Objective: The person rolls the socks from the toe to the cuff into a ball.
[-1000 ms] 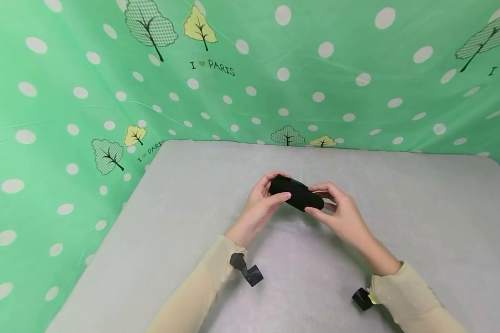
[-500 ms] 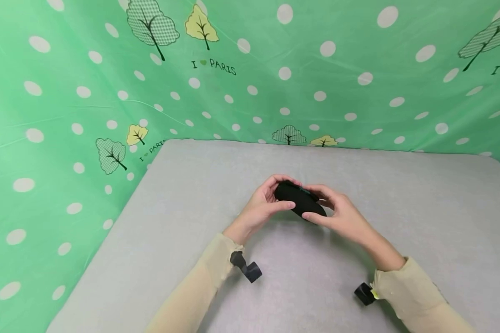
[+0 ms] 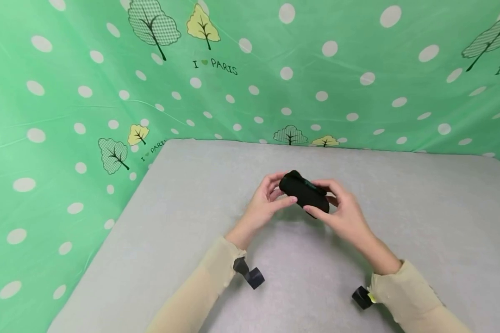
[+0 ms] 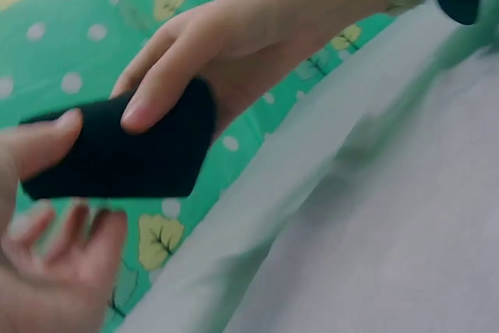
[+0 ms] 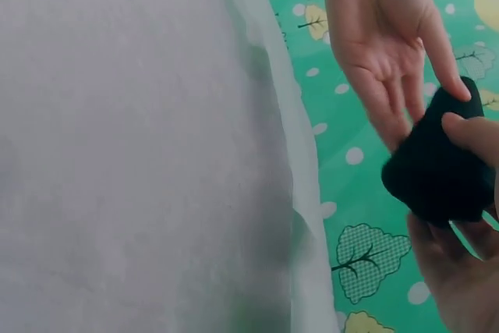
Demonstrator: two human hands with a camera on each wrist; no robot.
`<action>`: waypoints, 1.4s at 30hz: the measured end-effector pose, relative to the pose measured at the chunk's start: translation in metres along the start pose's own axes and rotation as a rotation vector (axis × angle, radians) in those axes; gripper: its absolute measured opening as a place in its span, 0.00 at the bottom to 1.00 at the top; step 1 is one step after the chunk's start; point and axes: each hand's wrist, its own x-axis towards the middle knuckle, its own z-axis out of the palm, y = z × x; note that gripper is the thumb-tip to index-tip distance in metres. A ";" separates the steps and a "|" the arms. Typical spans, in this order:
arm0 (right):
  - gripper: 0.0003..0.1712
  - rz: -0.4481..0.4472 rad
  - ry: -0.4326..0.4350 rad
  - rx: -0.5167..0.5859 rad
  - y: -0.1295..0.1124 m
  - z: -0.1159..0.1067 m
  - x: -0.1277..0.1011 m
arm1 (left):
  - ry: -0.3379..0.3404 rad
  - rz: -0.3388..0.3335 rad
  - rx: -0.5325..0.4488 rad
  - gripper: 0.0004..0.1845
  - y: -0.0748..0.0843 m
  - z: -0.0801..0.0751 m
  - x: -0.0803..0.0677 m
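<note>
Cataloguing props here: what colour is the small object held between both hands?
Black, plain all over. The small object shows best in the head view.
</note>
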 end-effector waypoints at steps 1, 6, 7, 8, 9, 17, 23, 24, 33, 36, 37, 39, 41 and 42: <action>0.30 -0.019 0.032 -0.016 0.000 0.001 0.000 | 0.029 -0.021 0.005 0.28 0.001 0.003 -0.001; 0.31 -0.133 0.150 -0.085 -0.001 0.005 0.002 | 0.065 -0.064 -0.098 0.20 0.003 0.015 -0.005; 0.31 -0.160 0.168 -0.105 -0.001 0.007 0.003 | 0.068 -0.064 -0.118 0.20 0.003 0.017 -0.005; 0.31 -0.188 0.184 -0.129 -0.001 0.008 0.003 | 0.072 -0.064 -0.132 0.21 0.004 0.019 -0.006; 0.31 -0.218 0.198 -0.154 -0.001 0.010 0.003 | 0.080 -0.065 -0.142 0.21 0.004 0.021 -0.006; 0.33 -0.276 0.156 -0.217 -0.004 0.015 -0.001 | 0.122 -0.023 -0.165 0.22 0.001 0.028 -0.005; 0.30 -0.152 0.107 -0.025 -0.006 0.012 -0.004 | 0.092 -0.012 -0.114 0.24 -0.003 0.021 -0.004; 0.30 -0.152 0.106 -0.017 -0.006 0.012 -0.004 | 0.077 -0.008 -0.098 0.24 -0.003 0.020 -0.004; 0.30 -0.167 0.090 0.049 -0.006 0.010 -0.005 | -0.065 0.128 0.153 0.27 -0.007 0.014 -0.006; 0.29 -0.160 0.128 0.051 -0.008 0.012 -0.007 | -0.087 0.177 0.236 0.33 -0.004 0.019 -0.010; 0.30 -0.162 0.145 0.040 -0.008 0.013 -0.008 | -0.086 0.186 0.266 0.36 -0.002 0.021 -0.011; 0.30 -0.177 0.178 0.001 -0.010 0.015 -0.009 | -0.065 0.190 0.337 0.41 0.001 0.025 -0.014; 0.30 -0.194 0.198 -0.043 -0.012 0.018 -0.010 | -0.024 0.189 0.403 0.44 0.003 0.030 -0.016; 0.29 -0.205 0.203 -0.070 -0.013 0.019 -0.010 | 0.004 0.195 0.435 0.44 0.004 0.031 -0.017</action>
